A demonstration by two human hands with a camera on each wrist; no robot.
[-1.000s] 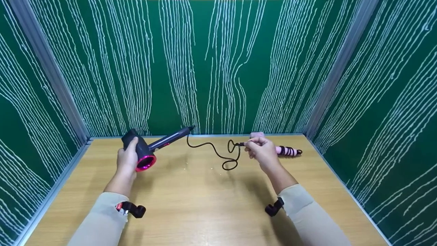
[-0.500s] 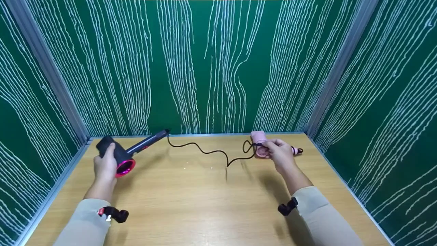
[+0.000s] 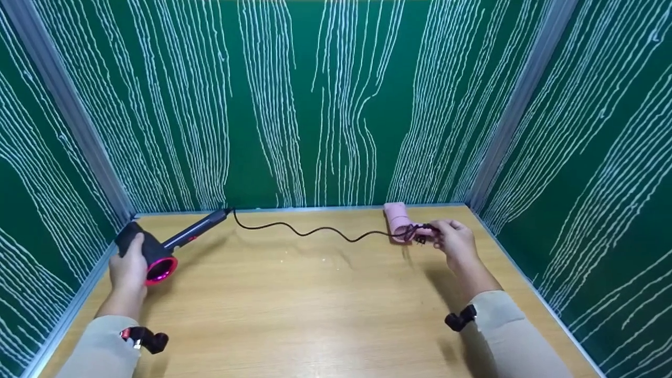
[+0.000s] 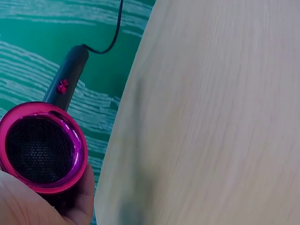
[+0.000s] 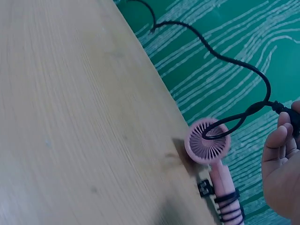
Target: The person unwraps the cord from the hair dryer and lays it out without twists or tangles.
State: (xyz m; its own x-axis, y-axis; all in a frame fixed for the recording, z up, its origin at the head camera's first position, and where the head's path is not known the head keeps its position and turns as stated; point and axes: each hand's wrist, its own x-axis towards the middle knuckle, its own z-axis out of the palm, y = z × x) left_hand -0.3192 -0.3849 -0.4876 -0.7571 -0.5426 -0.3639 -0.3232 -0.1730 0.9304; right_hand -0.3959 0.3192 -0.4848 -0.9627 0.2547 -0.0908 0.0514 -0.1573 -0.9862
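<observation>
My left hand grips the head of a dark grey hair dryer, fingers wrapped round its barrel. Its bright pink ring faces me, and the handle points up and to the right. From the handle's end a thin black cord runs across to my right hand, which pinches its plug end between thumb and fingers. The cord is nearly stretched out, with a loop close to the right hand. Behind that loop a pink hair dryer lies on the table, its handle partly hidden by my right hand.
A black cord is wound round the pink dryer's handle, and a small black plug sits beside it. The wooden table ends at green walls with white wavy lines and grey metal corner posts.
The left hand has moved left and toward me with the grey hair dryer. The right hand has moved right with the plug end, drawing the cord straighter and uncovering the pink dryer's head.
</observation>
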